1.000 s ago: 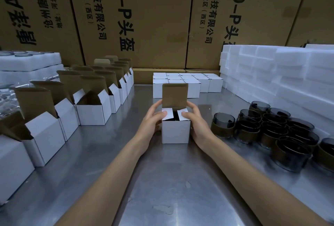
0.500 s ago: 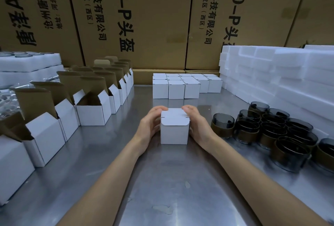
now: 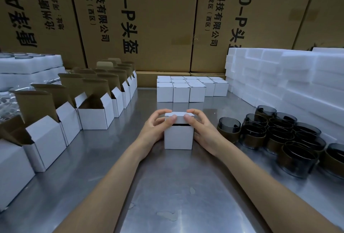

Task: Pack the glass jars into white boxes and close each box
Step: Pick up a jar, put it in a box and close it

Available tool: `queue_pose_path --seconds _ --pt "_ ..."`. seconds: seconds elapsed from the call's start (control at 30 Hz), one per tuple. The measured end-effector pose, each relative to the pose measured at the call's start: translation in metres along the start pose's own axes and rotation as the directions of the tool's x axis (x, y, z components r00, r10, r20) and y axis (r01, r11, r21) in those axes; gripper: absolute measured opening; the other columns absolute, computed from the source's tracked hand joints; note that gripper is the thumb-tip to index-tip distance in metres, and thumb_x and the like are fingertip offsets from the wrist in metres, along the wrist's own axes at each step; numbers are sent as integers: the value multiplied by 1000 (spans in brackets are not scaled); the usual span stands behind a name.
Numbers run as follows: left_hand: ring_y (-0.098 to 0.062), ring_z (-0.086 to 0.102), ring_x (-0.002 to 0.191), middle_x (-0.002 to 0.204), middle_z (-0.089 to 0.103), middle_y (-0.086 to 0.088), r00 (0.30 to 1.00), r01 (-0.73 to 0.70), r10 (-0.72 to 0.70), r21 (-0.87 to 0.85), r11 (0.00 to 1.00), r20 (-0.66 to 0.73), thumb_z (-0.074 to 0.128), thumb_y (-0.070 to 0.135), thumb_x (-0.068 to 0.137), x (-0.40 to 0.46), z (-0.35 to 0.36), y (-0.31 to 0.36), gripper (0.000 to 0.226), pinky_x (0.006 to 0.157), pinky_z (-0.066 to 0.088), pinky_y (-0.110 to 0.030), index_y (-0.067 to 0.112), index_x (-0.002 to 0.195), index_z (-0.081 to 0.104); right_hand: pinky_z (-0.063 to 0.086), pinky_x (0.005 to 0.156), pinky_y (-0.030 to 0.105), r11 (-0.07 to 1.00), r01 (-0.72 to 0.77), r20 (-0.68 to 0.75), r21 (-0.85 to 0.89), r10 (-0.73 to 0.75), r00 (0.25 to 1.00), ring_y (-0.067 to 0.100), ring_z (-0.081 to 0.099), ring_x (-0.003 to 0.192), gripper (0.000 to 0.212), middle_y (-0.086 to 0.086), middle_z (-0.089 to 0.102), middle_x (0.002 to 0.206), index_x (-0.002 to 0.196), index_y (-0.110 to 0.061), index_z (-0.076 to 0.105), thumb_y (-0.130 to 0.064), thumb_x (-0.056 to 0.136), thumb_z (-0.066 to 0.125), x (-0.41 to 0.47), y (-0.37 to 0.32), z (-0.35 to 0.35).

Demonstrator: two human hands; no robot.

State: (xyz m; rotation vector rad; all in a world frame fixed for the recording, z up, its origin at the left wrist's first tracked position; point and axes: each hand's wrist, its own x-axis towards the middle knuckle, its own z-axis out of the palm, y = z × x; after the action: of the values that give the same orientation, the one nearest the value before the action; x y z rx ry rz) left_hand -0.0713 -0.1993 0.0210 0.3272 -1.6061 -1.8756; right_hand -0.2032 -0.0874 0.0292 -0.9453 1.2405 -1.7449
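Note:
A small white box point(image 3: 178, 137) stands in the middle of the steel table point(image 3: 178, 186). Its lid is folded down with the front tuck flap outside and a dark gap under it. My left hand point(image 3: 155, 127) grips the box's left side, thumb on the lid's front edge. My right hand point(image 3: 202, 129) grips the right side in the same way. The box's contents are hidden. Several dark glass jars point(image 3: 270, 135) with brown bands stand grouped to the right. Several open white boxes point(image 3: 95, 115) with raised brown lids line the left side.
A block of closed white boxes point(image 3: 188, 89) sits at the back centre. White foam blocks point(image 3: 288, 76) are stacked along the right, foam trays point(image 3: 28, 67) at far left. Large brown cartons point(image 3: 149, 18) form a wall behind.
The box's brown lid stood upright a second ago; both hands have folded it down over the side flaps and now pinch its front edge.

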Motion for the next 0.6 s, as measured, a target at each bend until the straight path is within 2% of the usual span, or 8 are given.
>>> queue_pose_path --seconds 0.23,0.37,0.4,0.47,0.53,0.6 --pt "-10 69 85 98 70 5 996 38 -40 21 999 81 76 25 72 1 -4 1 49 67 52 -19 21 116 54 51 73 21 997 -67 34 -46 68 997 13 64 90 51 9 56 120 117 -26 45 -23 76 74 3 -2 -2" --pt "-1 63 84 101 64 8 994 72 -76 53 996 75 67 44 79 3 -2 4 40 77 47 -18 24 112 55 41 86 25 993 -114 45 -26 115 992 16 56 105 51 5 57 121 124 -20 48 -41 81 64 7 -3 -3" --pt "-2 62 85 100 64 8 994 82 -86 62 995 67 63 45 81 4 -2 4 38 79 46 -19 24 112 56 41 85 25 993 -115 40 -30 116 992 16 55 104 50 5 57 121 124 -21 48 -41 81 64 8 -3 -3" --pt "-3 63 86 105 64 4 995 72 -78 94 993 55 61 33 89 5 -3 2 28 77 47 -17 24 116 56 44 74 21 993 -104 13 -54 104 994 14 57 95 45 2 56 115 115 -29 49 -34 72 64 9 -1 -3" --pt "-5 67 90 113 64 0 998 49 -54 101 994 43 58 21 92 6 -6 2 31 75 51 -17 26 122 55 47 69 19 992 -91 -6 -86 91 996 14 59 92 43 3 55 117 111 -33 49 -31 71 63 10 1 -3" --pt "-12 64 105 123 61 -3 1000 25 -25 146 989 0 60 23 91 5 -7 2 35 90 51 -26 30 126 55 49 69 20 994 -45 -23 -103 43 999 14 60 92 36 5 54 121 112 -33 49 -26 81 63 13 3 -4"
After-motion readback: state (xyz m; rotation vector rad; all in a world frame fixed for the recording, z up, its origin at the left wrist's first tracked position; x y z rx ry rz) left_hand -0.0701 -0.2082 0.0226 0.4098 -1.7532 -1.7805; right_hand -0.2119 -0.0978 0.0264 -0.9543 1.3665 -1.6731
